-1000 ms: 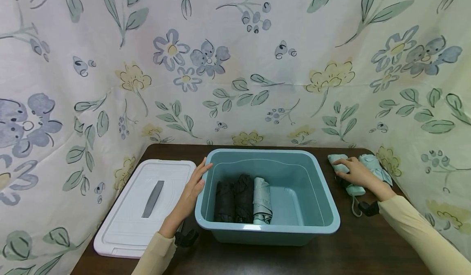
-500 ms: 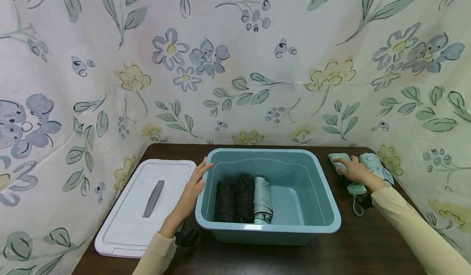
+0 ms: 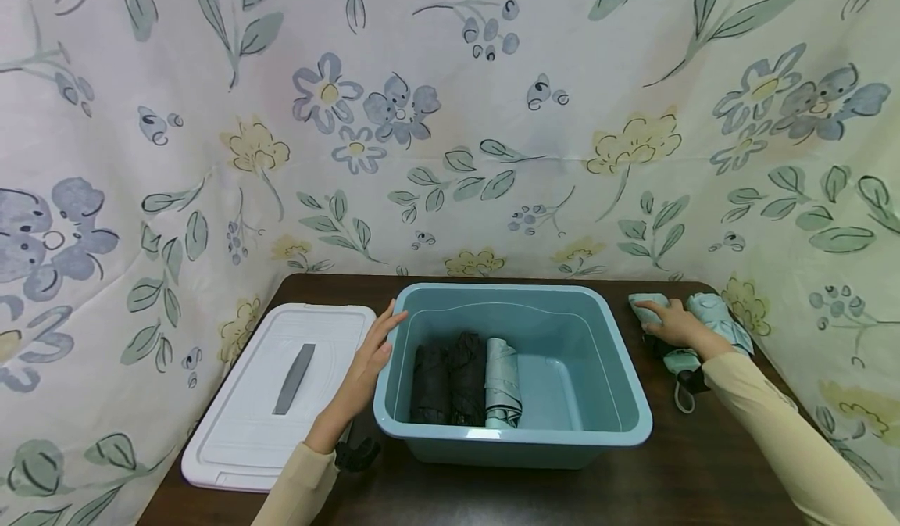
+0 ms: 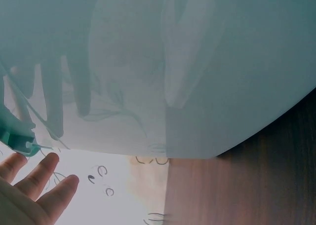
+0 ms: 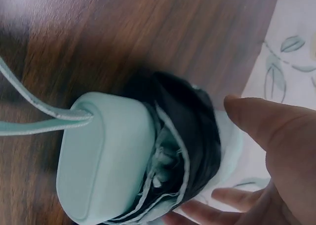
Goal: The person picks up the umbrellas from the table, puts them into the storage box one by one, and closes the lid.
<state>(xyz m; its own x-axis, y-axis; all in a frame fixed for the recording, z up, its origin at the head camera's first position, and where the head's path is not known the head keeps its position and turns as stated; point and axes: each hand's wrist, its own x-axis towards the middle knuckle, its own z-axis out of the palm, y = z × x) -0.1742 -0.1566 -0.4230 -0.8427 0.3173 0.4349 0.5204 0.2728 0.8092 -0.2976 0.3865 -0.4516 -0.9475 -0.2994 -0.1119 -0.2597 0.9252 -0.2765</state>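
Note:
My left hand [image 3: 362,366] rests its outstretched fingers against the left rim of a blue-green plastic bin [image 3: 569,315]; its fingertips [image 4: 63,193] show beside the bin wall in the left wrist view. At the far right, my right hand [image 3: 682,329] curls round a mint-green folding umbrella [image 5: 106,156], thumb on one side and fingers on the other. That umbrella lies on the table, its handle and wrist loop toward the right wrist camera, with black inner cloth showing. Inside the bin lie two black folded umbrellas [image 3: 430,385] [image 3: 467,381] and a pale green one [image 3: 501,377].
Another pale blue-green folded umbrella [image 3: 719,315] lies just right of the right hand. A white lid [image 3: 239,440] with a grey handle sits left of the bin on the dark wooden table [image 3: 492,499]. Flowered cloth [image 3: 450,119] hangs behind and at the sides.
The right hand has settled slightly farther over the mint-green umbrella, its forearm shifting left and upward in the head view. The left hand and bin stay put.

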